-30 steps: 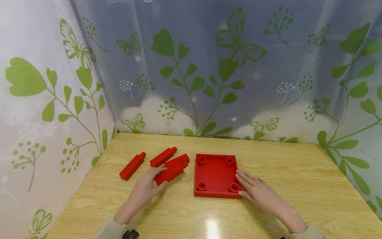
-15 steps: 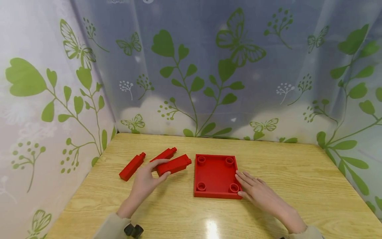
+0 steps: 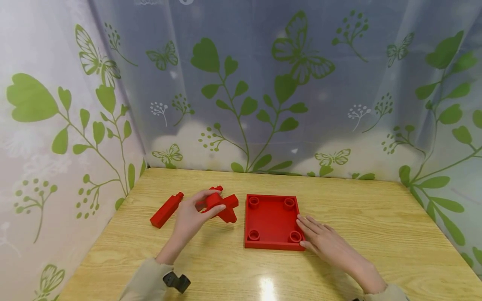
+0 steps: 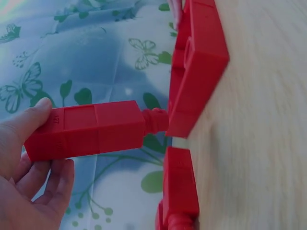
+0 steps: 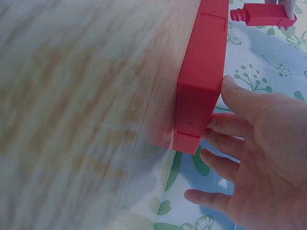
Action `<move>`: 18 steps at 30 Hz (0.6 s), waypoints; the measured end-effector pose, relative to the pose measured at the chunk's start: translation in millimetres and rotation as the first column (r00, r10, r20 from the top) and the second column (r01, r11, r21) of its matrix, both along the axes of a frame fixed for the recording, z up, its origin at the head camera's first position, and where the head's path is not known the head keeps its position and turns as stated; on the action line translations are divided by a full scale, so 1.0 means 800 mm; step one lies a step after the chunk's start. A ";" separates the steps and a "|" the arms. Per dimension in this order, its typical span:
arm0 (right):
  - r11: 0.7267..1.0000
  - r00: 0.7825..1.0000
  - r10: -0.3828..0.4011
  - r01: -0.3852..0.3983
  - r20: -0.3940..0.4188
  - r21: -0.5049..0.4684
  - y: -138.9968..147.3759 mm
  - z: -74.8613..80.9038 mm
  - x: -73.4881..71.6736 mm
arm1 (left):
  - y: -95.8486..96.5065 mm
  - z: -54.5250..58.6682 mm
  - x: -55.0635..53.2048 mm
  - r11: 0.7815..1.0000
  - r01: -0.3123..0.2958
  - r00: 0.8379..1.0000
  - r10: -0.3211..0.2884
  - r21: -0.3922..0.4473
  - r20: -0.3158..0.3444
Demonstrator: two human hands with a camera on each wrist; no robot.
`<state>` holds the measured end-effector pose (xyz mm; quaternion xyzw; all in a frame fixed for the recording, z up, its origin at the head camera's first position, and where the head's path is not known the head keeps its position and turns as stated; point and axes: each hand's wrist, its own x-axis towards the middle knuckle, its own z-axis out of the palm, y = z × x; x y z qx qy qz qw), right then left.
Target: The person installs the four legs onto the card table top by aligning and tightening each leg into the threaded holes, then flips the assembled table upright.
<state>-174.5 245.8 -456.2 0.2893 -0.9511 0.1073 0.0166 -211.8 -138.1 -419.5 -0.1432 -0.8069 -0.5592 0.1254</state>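
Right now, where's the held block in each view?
Head: left of centre, held block in the left hand.
Left wrist: left of centre, held block lying across, knob to the right.
Right wrist: near the top right corner, held block, knob to the left.
Shared landmark: tray, in all three views.

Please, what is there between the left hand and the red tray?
In the head view, the held red block sticks out from the left hand, with a second red block partly hidden behind it.
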 end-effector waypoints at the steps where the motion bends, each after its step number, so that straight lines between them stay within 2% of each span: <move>1: 1.000 1.000 0.000 0.000 0.000 0.000 0.000 0.000 0.000 | 0.003 0.002 -0.002 1.000 0.009 1.000 -0.009 0.012 0.007; 7: 1.000 1.000 -0.002 0.002 -0.006 0.005 0.000 -0.001 0.000 | 0.019 0.013 -0.009 0.997 0.058 0.998 -0.060 0.056 0.034; 14: 1.000 1.000 -0.005 0.005 -0.008 0.008 -0.001 -0.001 0.000 | 0.042 0.030 -0.021 0.991 0.124 0.992 -0.124 0.039 -0.016; 18: 1.000 1.000 -0.005 0.005 -0.008 0.001 -0.001 0.001 0.001 | 0.058 0.037 -0.033 0.989 0.134 0.991 -0.134 0.064 -0.008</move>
